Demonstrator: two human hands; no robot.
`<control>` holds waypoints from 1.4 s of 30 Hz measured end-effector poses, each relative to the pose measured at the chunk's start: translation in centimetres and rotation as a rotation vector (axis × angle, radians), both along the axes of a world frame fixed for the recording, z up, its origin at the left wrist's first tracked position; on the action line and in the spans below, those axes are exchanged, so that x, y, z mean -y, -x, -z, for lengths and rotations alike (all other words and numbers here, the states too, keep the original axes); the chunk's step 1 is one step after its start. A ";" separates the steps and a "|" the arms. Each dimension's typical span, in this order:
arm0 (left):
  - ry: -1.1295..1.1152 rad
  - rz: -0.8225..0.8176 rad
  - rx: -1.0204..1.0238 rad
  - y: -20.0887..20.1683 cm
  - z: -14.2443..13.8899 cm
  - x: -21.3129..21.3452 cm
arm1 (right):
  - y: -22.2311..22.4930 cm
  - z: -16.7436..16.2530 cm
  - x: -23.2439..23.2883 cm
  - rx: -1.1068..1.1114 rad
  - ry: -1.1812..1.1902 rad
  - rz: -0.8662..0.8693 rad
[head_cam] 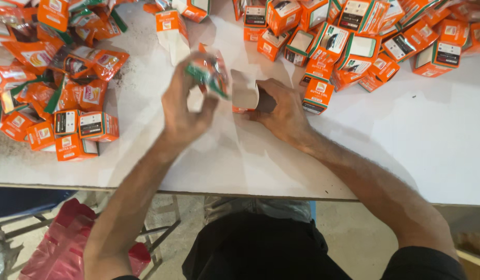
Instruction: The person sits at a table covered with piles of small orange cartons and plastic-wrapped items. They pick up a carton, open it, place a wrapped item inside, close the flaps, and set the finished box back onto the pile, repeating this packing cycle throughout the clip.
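My left hand [184, 106] is raised over the white table [416, 140] and grips a shiny orange and green sachet [211, 72], which is motion-blurred. My right hand [281, 106] rests on the table and holds a small open orange carton [245, 96] with its white flap standing up. The sachet hangs just left of the carton's open mouth, close to it; I cannot tell whether they touch.
A heap of orange sachets [58, 67] lies at the left with a few closed orange cartons [76, 137]. Many open orange cartons [354, 41] are piled at the back right. The table's front edge [240, 194] runs near my lap; a red bag [63, 243] lies below.
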State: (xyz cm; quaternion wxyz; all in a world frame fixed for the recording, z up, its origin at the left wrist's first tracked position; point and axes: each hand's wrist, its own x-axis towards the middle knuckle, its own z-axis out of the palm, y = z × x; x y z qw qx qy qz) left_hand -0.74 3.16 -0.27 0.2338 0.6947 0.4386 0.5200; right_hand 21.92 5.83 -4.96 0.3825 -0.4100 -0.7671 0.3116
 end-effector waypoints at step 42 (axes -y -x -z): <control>0.697 0.447 0.579 0.3 6.1 -3.5 | 1.4 -0.2 1.5 0.235 -0.476 -0.046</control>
